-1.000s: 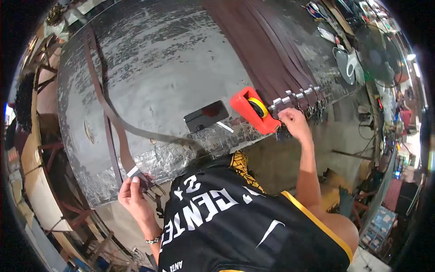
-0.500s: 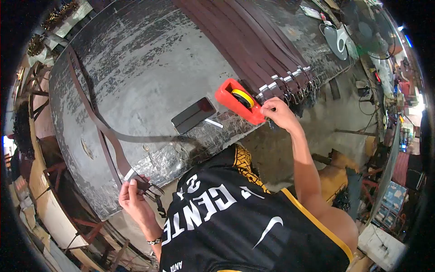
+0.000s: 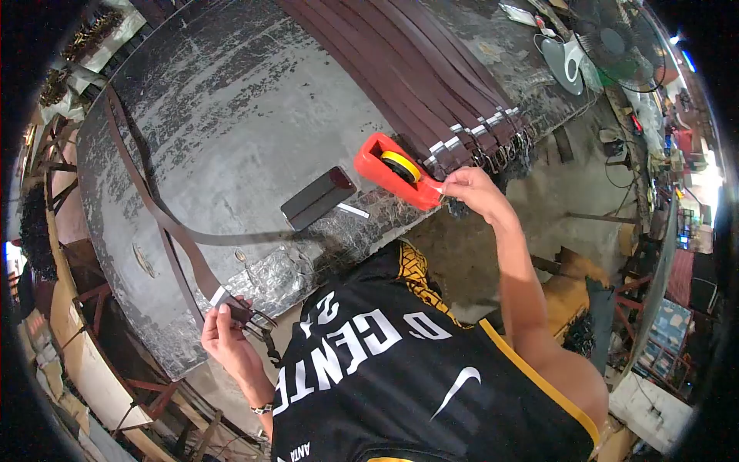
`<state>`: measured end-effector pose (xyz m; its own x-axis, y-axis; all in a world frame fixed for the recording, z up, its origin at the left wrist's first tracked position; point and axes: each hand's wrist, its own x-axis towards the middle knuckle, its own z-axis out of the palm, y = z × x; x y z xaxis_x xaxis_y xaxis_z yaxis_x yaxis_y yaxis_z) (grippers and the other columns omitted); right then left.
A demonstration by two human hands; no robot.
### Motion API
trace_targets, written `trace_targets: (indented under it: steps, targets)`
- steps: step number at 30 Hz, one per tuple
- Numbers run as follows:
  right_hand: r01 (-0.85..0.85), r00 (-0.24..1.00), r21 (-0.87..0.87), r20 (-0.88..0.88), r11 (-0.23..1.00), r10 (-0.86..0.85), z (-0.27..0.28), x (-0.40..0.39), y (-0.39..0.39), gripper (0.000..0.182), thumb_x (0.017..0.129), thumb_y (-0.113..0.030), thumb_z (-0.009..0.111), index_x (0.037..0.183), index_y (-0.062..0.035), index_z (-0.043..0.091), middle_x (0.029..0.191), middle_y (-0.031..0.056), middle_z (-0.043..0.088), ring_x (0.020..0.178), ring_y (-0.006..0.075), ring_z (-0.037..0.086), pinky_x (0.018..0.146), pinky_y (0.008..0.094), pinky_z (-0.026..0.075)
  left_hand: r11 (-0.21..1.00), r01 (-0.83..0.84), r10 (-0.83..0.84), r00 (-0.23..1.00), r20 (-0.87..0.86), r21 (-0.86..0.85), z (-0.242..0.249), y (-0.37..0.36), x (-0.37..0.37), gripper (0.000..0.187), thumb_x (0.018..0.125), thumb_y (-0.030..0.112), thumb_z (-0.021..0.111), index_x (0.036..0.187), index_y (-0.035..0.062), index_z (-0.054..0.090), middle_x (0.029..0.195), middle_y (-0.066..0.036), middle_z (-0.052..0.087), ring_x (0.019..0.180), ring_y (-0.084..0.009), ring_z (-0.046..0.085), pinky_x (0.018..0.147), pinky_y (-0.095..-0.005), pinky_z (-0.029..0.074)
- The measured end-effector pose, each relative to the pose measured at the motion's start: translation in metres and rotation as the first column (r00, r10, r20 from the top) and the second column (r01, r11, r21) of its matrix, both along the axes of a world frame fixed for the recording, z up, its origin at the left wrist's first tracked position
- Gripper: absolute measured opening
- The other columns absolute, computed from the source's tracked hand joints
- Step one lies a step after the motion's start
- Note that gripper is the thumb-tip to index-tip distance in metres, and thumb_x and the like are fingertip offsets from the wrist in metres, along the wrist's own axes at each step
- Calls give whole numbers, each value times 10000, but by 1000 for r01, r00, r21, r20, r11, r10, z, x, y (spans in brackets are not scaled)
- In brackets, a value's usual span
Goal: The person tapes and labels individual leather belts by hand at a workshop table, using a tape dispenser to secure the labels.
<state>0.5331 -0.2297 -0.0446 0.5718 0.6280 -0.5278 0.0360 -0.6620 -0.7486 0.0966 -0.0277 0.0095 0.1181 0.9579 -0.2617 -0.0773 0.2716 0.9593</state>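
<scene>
Near the table's front left edge, my left hand (image 3: 229, 336) is closed on the buckle end of a dark brown belt (image 3: 181, 232), where a white band wraps the strap. The rest of that belt loops back over the table. My right hand (image 3: 471, 191) pinches at the front end of a red tape dispenser (image 3: 428, 195), which holds a yellow-cored roll of tape (image 3: 401, 166). What lies between those fingertips is too small to make out. Behind the dispenser lies a row of brown belts (image 3: 408, 73) with white bands and metal buckles at their near ends.
A dark phone (image 3: 317, 199) and a small white strip (image 3: 353, 210) lie on the worn grey table (image 3: 254, 115) left of the dispenser. A fan (image 3: 616, 46) and a grey-white object (image 3: 564, 63) are at the back right. Shelves with goods line the right side.
The view has shifted slightly, so the table and its objects appear a little farther left. Both hands keep nearly the same pose, with my right hand still at the dispenser's end.
</scene>
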Motion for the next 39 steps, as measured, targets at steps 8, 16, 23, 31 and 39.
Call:
trace_targets:
  steps: [8,16,23,31,39]
  targets:
    - [97,982,-81,-153,992,-108,-10,-9,-16,207,856,-232,692,909,-32,713,846,12,679,762,91,581,661,252,452,999,-7,7,1000,-2,-44,1,-2,5,150,924,103,633,921,-47,646,874,-162,698,766,-214,674,803,-357,553]
    - [135,969,19,-213,991,-128,-22,-9,-28,224,885,-254,677,936,-39,709,863,16,672,801,106,597,690,278,475,1000,22,-22,999,-32,-19,0,6,3,142,928,93,618,925,-45,653,870,-154,700,759,-211,671,785,-359,555]
    - [179,940,93,-310,980,-142,-29,-8,-31,127,866,-175,666,894,-52,667,891,12,663,829,101,593,712,263,467,999,43,-44,998,-54,-25,3,8,9,153,928,102,619,932,-47,655,864,-149,699,753,-204,666,776,-349,551]
    - [204,935,135,-322,970,-152,-35,-9,-36,143,891,-187,660,925,-48,661,900,23,661,864,106,613,727,263,479,999,27,-29,997,-67,-37,3,12,10,173,927,117,620,931,-53,656,866,-148,695,764,-206,665,798,-349,543]
    - [294,885,185,-422,938,-195,-42,-16,-40,198,896,-225,670,970,-42,683,931,33,677,876,120,626,727,274,489,997,56,-59,997,-58,-53,1,18,12,163,918,102,629,931,-58,654,866,-151,695,762,-205,662,794,-345,542]
